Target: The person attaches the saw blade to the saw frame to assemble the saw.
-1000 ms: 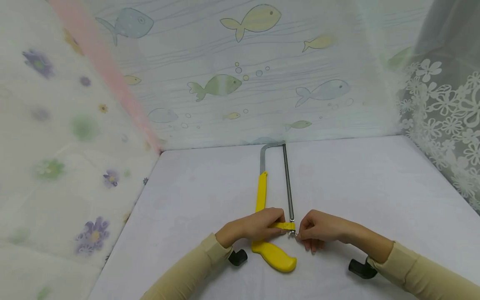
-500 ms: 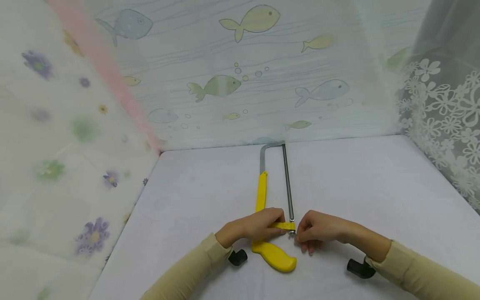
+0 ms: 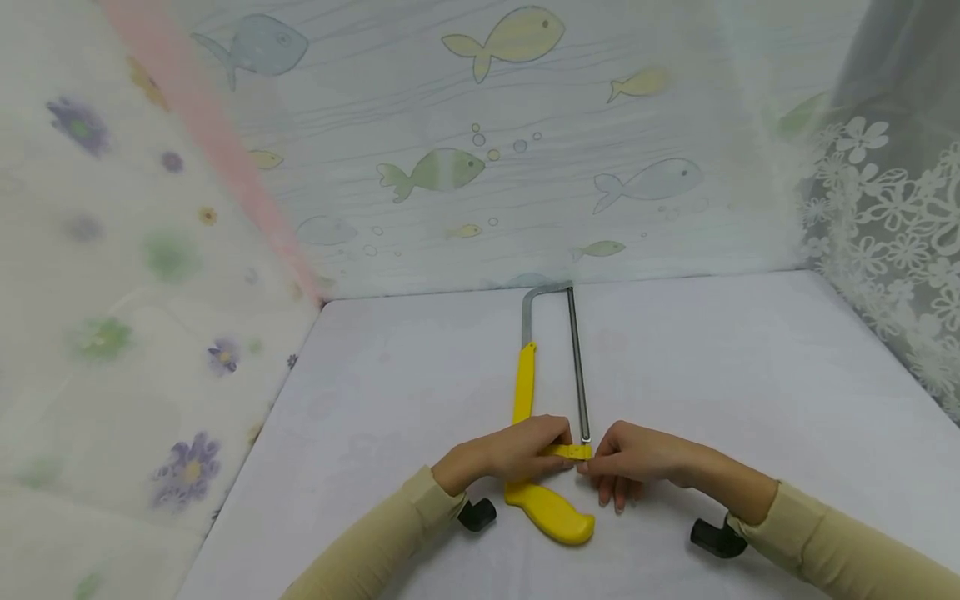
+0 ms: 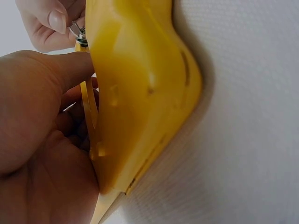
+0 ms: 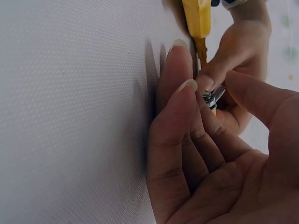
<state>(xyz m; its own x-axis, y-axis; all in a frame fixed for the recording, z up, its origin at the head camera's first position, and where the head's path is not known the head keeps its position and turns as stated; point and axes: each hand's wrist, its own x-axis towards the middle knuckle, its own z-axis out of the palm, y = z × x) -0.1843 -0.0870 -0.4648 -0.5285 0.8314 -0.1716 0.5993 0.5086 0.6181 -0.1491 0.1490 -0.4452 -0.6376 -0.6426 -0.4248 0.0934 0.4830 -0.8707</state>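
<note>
A hacksaw (image 3: 523,383) with a yellow handle (image 3: 557,517) lies on the white surface, its grey blade (image 3: 577,358) on the right side of the frame. My left hand (image 3: 525,446) grips the yellow frame just above the handle, its fingertips reaching the short yellow crosspiece (image 3: 573,452). At the near end of the blade sits a small metal wing nut (image 5: 217,93), also visible in the left wrist view. My right hand (image 3: 641,454) has its thumb and forefinger at this nut, pinching a wing; the other fingers are loosely bent. In the head view the fingertips hide the nut.
The white-covered table (image 3: 397,375) extends around the saw. Behind it hangs a curtain (image 3: 540,208) printed with fish; a flowered curtain (image 3: 135,333) stands at the left and a lacy one (image 3: 892,217) at the right. Black wrist mounts (image 3: 717,537) stick out below the sleeves.
My right hand has moved slightly left, its fingertips coming over the wing nut and covering it in the head view. My left hand and the hacksaw stay in place.
</note>
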